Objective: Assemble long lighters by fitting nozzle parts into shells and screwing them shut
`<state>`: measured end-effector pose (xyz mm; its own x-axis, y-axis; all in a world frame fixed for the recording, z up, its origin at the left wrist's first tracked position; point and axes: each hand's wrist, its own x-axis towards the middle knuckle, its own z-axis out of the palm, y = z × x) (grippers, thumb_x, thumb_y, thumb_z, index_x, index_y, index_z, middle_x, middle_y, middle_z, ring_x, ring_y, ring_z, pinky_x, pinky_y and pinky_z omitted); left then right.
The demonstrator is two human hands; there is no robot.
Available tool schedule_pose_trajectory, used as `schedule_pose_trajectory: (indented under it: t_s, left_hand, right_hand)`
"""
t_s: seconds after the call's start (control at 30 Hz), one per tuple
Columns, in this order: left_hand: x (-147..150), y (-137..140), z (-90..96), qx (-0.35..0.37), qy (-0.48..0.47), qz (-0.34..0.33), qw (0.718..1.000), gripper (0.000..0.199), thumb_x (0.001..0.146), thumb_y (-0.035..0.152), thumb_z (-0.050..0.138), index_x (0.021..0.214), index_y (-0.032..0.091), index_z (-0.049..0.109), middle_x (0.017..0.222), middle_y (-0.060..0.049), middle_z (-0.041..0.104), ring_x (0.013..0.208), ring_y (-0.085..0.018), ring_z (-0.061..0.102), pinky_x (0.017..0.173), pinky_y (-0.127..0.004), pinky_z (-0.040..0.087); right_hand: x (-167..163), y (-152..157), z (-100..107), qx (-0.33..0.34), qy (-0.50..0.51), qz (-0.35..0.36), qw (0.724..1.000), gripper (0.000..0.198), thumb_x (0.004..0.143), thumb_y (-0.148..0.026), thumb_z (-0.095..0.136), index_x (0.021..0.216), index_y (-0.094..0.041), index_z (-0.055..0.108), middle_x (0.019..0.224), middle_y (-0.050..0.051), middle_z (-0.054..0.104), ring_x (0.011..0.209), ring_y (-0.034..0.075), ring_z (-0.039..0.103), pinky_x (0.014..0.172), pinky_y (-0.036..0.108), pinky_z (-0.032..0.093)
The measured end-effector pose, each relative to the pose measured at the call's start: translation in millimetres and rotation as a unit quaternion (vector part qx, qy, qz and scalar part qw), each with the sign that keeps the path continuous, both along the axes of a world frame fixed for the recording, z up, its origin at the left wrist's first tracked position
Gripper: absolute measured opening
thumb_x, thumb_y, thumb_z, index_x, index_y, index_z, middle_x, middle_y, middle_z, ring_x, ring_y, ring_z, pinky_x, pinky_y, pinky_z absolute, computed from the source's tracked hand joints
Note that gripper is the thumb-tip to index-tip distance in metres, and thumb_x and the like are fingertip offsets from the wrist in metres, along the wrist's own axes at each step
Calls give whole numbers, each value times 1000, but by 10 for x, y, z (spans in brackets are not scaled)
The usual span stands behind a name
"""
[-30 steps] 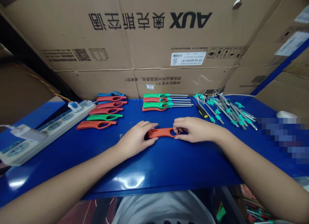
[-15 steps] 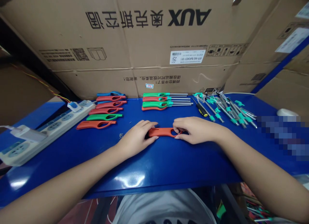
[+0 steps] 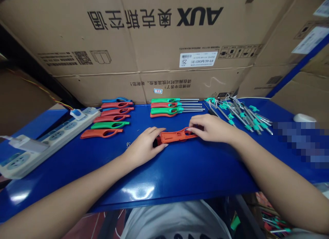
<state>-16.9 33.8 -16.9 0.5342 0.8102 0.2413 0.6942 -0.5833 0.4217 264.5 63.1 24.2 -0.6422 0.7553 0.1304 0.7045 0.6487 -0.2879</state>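
Orange lighter-handle shell at frame centre, long axis roughly left-right, angled slightly up rightward, trigger-loop end pointing right; my right hand pinches that end, my left hand holds the broad end, thumb and fingers curled

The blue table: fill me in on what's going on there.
A person is handling an orange plastic handle shell at the glossy blue table. The right hand grasps its looped end; the left hand curves around the other end, its grip unclear. The shell's recessed inner side shows. Farther back lie coloured plastic handles at left, green and red plastic handles with silver metal rods mid-table, and a heap of loose metal rods with teal plastic parts at right.
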Motion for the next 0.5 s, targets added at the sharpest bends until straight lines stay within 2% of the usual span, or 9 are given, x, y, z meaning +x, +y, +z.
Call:
schedule_pose_trajectory:
  t_s: [0.1, 0.23, 0.33, 0.5]
  left_hand:
    - [-6, 15, -8, -10, -12, 3, 1000, 45, 90, 24, 66, 133, 14, 58, 112, -10, 68, 108, -26, 63, 97, -42, 53]
    - [-14, 36, -26, -20, -37, 12, 999, 44, 91, 34, 67, 131, 17, 60, 108, -8, 66, 93, -22, 65, 87, -39, 56]
    - [-21, 48, -41, -22, -49, 2, 999, 44, 92, 36, 67, 131, 17, 60, 107, -8, 66, 87, -20, 65, 84, -37, 57]
    - [-2, -21, 9, 47, -28, -14, 998, 33, 100, 35, 56, 127, 19, 64, 117, -10, 65, 107, -25, 60, 98, -44, 51]
  right_hand:
    - [19, -12, 3, -49, -19, 34, 998, 22, 94, -31, 56, 79, -18, 65, 80, 4, 67, 67, 14, 55, 62, 27, 34]
    - [-34, -59, -30, -123, -71, 65, 988, 27, 91, -35, 60, 68, -19, 58, 65, 0, 61, 56, 11, 49, 56, 26, 30]
    - [-106, -86, -60, -126, -98, 56, 986, 36, 91, -39, 60, 62, -19, 53, 57, -2, 55, 50, 10, 42, 52, 26, 25]
    - [-109, -51, -69, -88, -107, 33, 990, 48, 93, -52, 57, 58, -19, 52, 55, -1, 53, 49, 10, 39, 51, 27, 23]
